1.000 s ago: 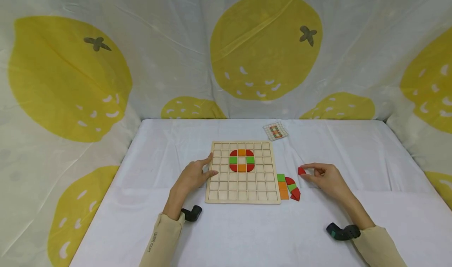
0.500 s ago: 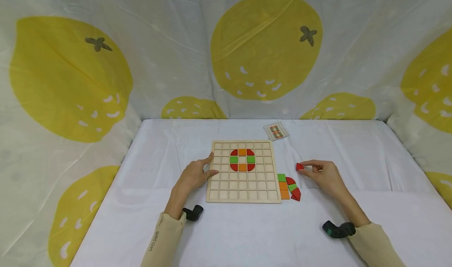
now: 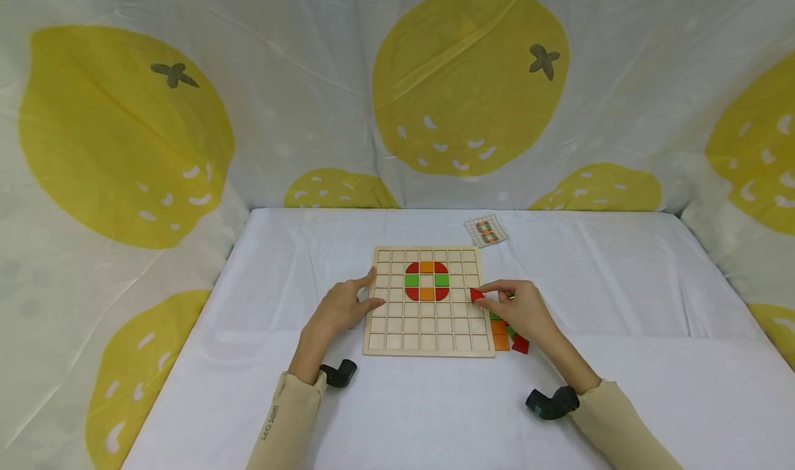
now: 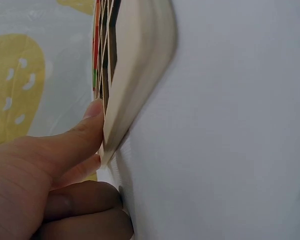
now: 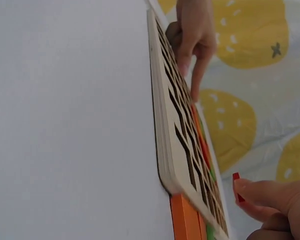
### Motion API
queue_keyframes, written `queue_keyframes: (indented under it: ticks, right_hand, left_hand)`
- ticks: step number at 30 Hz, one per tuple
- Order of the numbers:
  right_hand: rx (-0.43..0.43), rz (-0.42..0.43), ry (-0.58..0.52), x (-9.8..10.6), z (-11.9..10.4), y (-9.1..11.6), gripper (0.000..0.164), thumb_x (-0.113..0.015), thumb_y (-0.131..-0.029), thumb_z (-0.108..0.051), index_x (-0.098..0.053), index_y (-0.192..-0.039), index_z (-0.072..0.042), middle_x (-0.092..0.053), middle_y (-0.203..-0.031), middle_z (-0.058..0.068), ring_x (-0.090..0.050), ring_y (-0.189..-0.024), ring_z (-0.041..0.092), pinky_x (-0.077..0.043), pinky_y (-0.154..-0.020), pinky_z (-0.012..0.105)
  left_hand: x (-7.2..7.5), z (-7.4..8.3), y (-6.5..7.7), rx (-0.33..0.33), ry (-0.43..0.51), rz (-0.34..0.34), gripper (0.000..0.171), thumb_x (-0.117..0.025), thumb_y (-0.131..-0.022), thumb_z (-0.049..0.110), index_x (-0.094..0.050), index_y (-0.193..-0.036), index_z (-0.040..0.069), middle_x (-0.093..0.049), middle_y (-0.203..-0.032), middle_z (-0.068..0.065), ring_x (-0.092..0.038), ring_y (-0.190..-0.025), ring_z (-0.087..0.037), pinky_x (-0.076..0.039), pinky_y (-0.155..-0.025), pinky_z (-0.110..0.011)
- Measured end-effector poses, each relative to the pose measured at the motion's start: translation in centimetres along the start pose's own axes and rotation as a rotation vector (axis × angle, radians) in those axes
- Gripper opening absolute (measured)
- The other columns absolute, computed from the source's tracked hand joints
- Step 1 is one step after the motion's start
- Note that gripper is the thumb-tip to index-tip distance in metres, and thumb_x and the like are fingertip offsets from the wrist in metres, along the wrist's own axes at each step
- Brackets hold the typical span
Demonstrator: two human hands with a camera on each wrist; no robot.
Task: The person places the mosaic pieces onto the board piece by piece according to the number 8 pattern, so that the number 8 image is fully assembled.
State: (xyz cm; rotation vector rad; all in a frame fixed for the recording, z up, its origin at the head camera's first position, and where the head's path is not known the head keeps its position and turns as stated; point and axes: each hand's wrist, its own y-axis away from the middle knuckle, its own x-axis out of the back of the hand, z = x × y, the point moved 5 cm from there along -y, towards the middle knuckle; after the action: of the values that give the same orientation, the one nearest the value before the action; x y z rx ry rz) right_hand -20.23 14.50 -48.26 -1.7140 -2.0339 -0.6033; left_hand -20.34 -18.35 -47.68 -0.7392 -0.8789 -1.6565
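In the head view a wooden grid board (image 3: 397, 325) lies on the table. A ring of red quarter-round, orange square and green square tiles sits in its upper middle cells. My left hand (image 3: 340, 310) rests at the board's left edge, its thumb over the rim and index finger extended, as the left wrist view also shows; the other fingers are curled beside it. My right hand (image 3: 518, 308) pinches a red tile (image 3: 476, 295) with one rounded side between thumb and index finger, above the board's right edge. In the right wrist view this tile (image 5: 238, 187) appears raised above the board.
Loose orange tiles (image 3: 499, 335) lie against the board's right side, with a red tile (image 3: 520, 344) beside them and green ones partly hidden under my right hand. A small pattern card (image 3: 486, 230) lies behind the board. Lemon-print cloth (image 3: 310, 97) hangs around the white table.
My right hand has moved left with the red tile, from right of the loose tiles to over the board's right edge. My left hand stays at the board's left edge.
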Motion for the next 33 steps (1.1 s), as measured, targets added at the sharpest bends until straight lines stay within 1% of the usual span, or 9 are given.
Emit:
queue_keyframes:
  ticks: [2,5,8,11,13,20,26,33]
  right_hand:
    - [0.008,-0.022,-0.029,-1.1,-0.7,0.0,0.023,-0.083,-0.089,-0.021,-0.081,-0.109,-0.009,-0.032,-0.058,-0.003,-0.030,-0.051,0.012,-0.023,-0.048,0.022]
    - [0.040,-0.049,-0.045,-2.5,-1.7,0.0,0.021,-0.084,-0.088,-0.020,-0.081,-0.106,-0.010,-0.033,-0.057,-0.003,-0.031,-0.053,0.012,-0.023,-0.051,0.022]
    - [0.082,-0.071,-0.021,-3.6,-2.4,0.0,0.020,-0.085,-0.087,-0.020,-0.082,-0.104,-0.011,-0.034,-0.057,-0.004,-0.032,-0.056,0.009,-0.024,-0.054,0.022]
    - [0.115,-0.073,0.016,-4.3,-2.7,0.1,0.019,-0.086,-0.086,-0.019,-0.082,-0.103,-0.010,-0.034,-0.058,-0.005,-0.032,-0.057,0.008,-0.024,-0.055,0.021]
    - [0.118,-0.066,0.019,-4.5,-2.7,0.1,0.019,-0.086,-0.085,-0.019,-0.082,-0.102,-0.010,-0.034,-0.057,-0.006,-0.031,-0.057,0.007,-0.023,-0.054,0.021]
    - [0.123,-0.045,0.014,-4.9,-2.8,0.1,0.017,-0.087,-0.085,-0.016,-0.082,-0.100,-0.010,-0.035,-0.057,-0.005,-0.032,-0.056,0.008,-0.024,-0.054,0.022]
    - [0.118,-0.040,0.021,-4.8,-2.6,0.2,0.018,-0.088,-0.084,-0.018,-0.082,-0.100,-0.011,-0.035,-0.058,-0.005,-0.032,-0.057,0.008,-0.023,-0.054,0.022]
    - [0.134,-0.045,0.026,-4.8,-2.7,0.3,0.012,-0.084,-0.087,-0.017,-0.082,-0.098,-0.011,-0.032,-0.056,-0.007,-0.028,-0.054,0.007,-0.022,-0.053,0.022]
  left_hand:
    - [0.0,0.0,0.0,0.002,0.008,-0.005,0.076,-0.071,-0.098,0.040,-0.036,-0.161,0.019,-0.063,-0.082,-0.010,-0.037,-0.061,-0.015,-0.036,-0.060,-0.030]
    - [0.0,0.0,0.0,0.001,0.012,-0.016,0.076,-0.071,-0.098,0.040,-0.035,-0.162,0.019,-0.052,-0.071,-0.005,-0.034,-0.057,-0.013,-0.036,-0.059,-0.030]
    - [0.0,0.1,0.0,-0.005,0.013,-0.018,0.076,-0.070,-0.098,0.040,-0.034,-0.162,0.018,-0.045,-0.067,-0.001,-0.032,-0.055,-0.012,-0.035,-0.059,-0.030]
    - [0.0,0.2,0.0,-0.006,0.019,-0.018,0.076,-0.070,-0.098,0.040,-0.035,-0.162,0.019,-0.042,-0.066,0.000,-0.032,-0.054,-0.012,-0.035,-0.059,-0.030]
    - [0.0,0.3,0.0,-0.009,0.018,-0.018,0.076,-0.070,-0.099,0.039,-0.035,-0.162,0.017,-0.041,-0.065,0.000,-0.031,-0.054,-0.012,-0.035,-0.059,-0.030]
    - [-0.1,0.2,0.1,0.012,0.025,-0.026,0.075,-0.070,-0.099,0.040,-0.034,-0.162,0.020,-0.037,-0.061,0.002,-0.030,-0.050,-0.010,-0.035,-0.056,-0.028]
    - [-0.1,0.2,0.1,0.000,0.032,-0.030,0.076,-0.071,-0.098,0.040,-0.034,-0.162,0.019,-0.033,-0.056,0.005,-0.028,-0.049,-0.009,-0.033,-0.054,-0.027]
    - [0.0,0.0,0.1,-0.002,0.027,-0.030,0.076,-0.070,-0.099,0.040,-0.034,-0.162,0.019,-0.030,-0.053,0.006,-0.026,-0.049,-0.009,-0.032,-0.054,-0.027]
